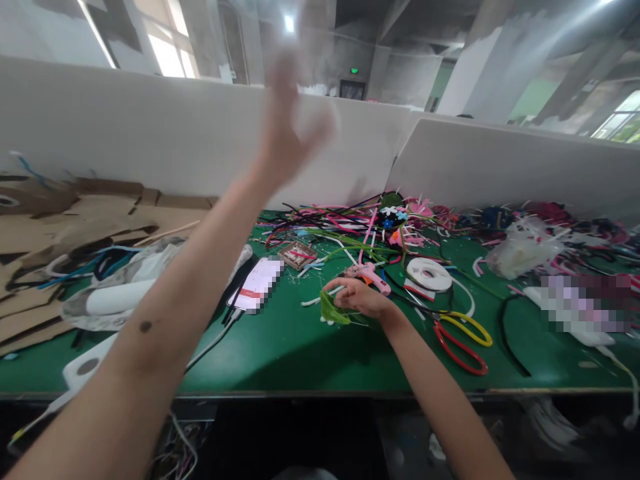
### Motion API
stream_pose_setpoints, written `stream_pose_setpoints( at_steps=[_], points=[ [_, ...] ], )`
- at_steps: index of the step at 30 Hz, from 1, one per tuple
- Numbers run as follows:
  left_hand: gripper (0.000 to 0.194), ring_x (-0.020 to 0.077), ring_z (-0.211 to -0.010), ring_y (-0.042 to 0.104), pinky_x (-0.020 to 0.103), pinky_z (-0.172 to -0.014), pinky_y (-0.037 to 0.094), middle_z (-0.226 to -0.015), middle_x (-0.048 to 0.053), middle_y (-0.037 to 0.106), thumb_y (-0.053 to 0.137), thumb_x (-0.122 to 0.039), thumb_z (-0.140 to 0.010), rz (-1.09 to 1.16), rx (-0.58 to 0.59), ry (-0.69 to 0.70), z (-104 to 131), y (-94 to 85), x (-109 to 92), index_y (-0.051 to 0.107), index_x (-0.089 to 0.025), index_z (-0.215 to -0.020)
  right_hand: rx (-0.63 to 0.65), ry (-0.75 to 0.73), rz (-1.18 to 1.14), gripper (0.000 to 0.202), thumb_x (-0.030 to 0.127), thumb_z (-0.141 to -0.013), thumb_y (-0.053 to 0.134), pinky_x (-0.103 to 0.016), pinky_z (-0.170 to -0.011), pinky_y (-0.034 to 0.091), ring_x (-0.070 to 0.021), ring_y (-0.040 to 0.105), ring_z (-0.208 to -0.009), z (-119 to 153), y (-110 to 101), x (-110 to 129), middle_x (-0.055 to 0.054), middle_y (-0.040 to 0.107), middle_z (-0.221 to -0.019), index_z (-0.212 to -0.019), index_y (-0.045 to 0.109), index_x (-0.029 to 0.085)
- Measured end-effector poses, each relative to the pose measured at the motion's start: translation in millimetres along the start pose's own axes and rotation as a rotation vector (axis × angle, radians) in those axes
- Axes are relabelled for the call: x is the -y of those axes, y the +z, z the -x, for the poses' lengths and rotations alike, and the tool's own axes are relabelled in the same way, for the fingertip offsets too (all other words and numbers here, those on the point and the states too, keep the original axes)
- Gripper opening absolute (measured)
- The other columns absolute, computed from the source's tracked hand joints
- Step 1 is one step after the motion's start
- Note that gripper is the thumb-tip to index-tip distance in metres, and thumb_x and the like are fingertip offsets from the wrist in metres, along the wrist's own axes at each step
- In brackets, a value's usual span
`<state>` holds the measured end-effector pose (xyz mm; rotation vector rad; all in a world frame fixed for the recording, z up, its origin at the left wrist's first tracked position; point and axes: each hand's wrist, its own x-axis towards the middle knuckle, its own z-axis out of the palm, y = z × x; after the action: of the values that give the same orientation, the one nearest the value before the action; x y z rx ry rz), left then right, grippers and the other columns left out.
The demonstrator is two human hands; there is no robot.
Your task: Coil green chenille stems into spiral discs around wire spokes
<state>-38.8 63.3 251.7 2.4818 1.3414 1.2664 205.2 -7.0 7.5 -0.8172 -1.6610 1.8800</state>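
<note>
My left hand (290, 127) is raised high in front of the white partition, blurred by motion, with its thumb and fingers apart and nothing seen in it. Low over the green table, my right hand (357, 298) has its fingers closed on a green leaf-like piece (333, 309). Just behind that hand lies a pink glue gun (373, 277). Scissors with one red and one yellow handle (457, 360) lie to its right, and a white ribbon roll (429, 275) lies behind them.
A phone (257, 283) with a cable lies left of centre. Flattened cardboard (30, 307) covers the far left. Colourful fuzzy stems (330, 220) are heaped along the partition (200, 133). A plastic bag (525, 247) and a white power strip (565, 317) are on the right.
</note>
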Motion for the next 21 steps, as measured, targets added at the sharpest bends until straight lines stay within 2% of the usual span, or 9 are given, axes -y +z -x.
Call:
stream_pose_setpoints(
  at_steps=[3,5,7,8,11,14,16,19,21],
  points=[
    [0.042,0.0219,-0.105,0.059,0.039,-0.084,0.054,-0.123,0.011,0.056,0.055,-0.033,-0.091,-0.112,0.355,-0.132,52,58.4,24,0.051,-0.012,-0.127,-0.051,-0.061,0.008,0.05,0.031,-0.063,0.079,-0.018,-0.044,0.027,-0.0051,0.04,-0.046,4,-5,3,0.005,0.057,-0.061,-0.108,0.061,0.016],
    [0.029,0.0236,-0.099,0.061,0.042,-0.084,0.052,-0.115,0.01,0.061,0.059,-0.029,-0.089,-0.127,0.412,-0.158,70,80.6,41,0.058,-0.016,-0.115,-0.117,-0.107,0.02,0.051,0.034,-0.062,0.079,-0.018,-0.044,0.028,-0.0053,0.039,-0.044,3,-7,4,0.005,0.056,-0.059,-0.107,0.061,0.016],
    [0.026,0.0276,-0.106,0.059,0.044,-0.091,0.047,-0.112,0.008,0.065,0.063,-0.024,-0.084,-0.126,0.425,-0.165,78,88.4,53,0.063,-0.022,-0.109,-0.219,-0.162,0.039,0.051,0.037,-0.062,0.077,-0.02,-0.046,0.032,-0.0065,0.042,-0.045,0,-9,2,0.005,0.055,-0.059,-0.106,0.061,0.017],
    [0.032,0.0284,-0.111,0.057,0.043,-0.095,0.043,-0.117,0.007,0.064,0.063,-0.023,-0.082,-0.108,0.411,-0.155,80,89.6,56,0.062,-0.025,-0.114,-0.282,-0.191,0.051,0.05,0.039,-0.063,0.076,-0.021,-0.048,0.035,-0.0075,0.045,-0.046,-2,-9,1,0.005,0.056,-0.059,-0.106,0.06,0.017],
    [0.048,0.028,-0.127,0.046,0.039,-0.104,0.036,-0.14,0.004,0.049,0.063,-0.028,-0.078,0.006,0.356,-0.116,89,96.2,56,0.055,-0.027,-0.125,-0.498,-0.277,0.106,0.048,0.044,-0.068,0.072,-0.025,-0.059,0.044,-0.0117,0.056,-0.056,-9,-10,-3,0.003,0.059,-0.063,-0.106,0.058,0.018],
    [0.041,0.0251,-0.115,0.057,0.036,-0.098,0.043,-0.126,0.008,0.061,0.048,-0.044,-0.088,0.158,0.319,-0.157,108,115.0,50,0.059,-0.021,-0.12,-0.709,-0.337,0.212,0.045,0.045,-0.07,0.07,-0.03,-0.068,0.048,-0.016,0.063,-0.064,-13,-9,-5,0.001,0.064,-0.065,-0.104,0.055,0.019],
    [0.046,0.0233,-0.114,0.058,0.034,-0.096,0.045,-0.126,0.008,0.062,0.038,-0.049,-0.092,0.266,0.29,-0.196,123,130.0,45,0.057,-0.02,-0.122,-0.813,-0.355,0.316,0.041,0.044,-0.073,0.068,-0.033,-0.071,0.049,-0.0188,0.065,-0.067,-12,-9,-6,-0.001,0.067,-0.067,-0.103,0.054,0.019],
    [0.054,0.0227,-0.115,0.059,0.034,-0.092,0.048,-0.13,0.012,0.059,0.035,-0.051,-0.093,0.411,0.291,-0.228,142,145.3,40,0.044,-0.018,-0.135,-0.867,-0.348,0.502,0.033,0.037,-0.077,0.065,-0.035,-0.076,0.048,-0.0218,0.067,-0.074,-9,-6,-3,-0.002,0.069,-0.068,-0.103,0.055,0.021],
    [0.059,0.0232,-0.118,0.057,0.035,-0.092,0.049,-0.133,0.013,0.057,0.044,-0.048,-0.09,0.482,0.322,-0.225,150,148.4,38,0.037,-0.018,-0.14,-0.829,-0.326,0.628,0.031,0.033,-0.078,0.064,-0.035,-0.078,0.046,-0.0225,0.067,-0.079,-6,-5,1,0.0,0.07,-0.068,-0.107,0.055,0.023]
  ],
)
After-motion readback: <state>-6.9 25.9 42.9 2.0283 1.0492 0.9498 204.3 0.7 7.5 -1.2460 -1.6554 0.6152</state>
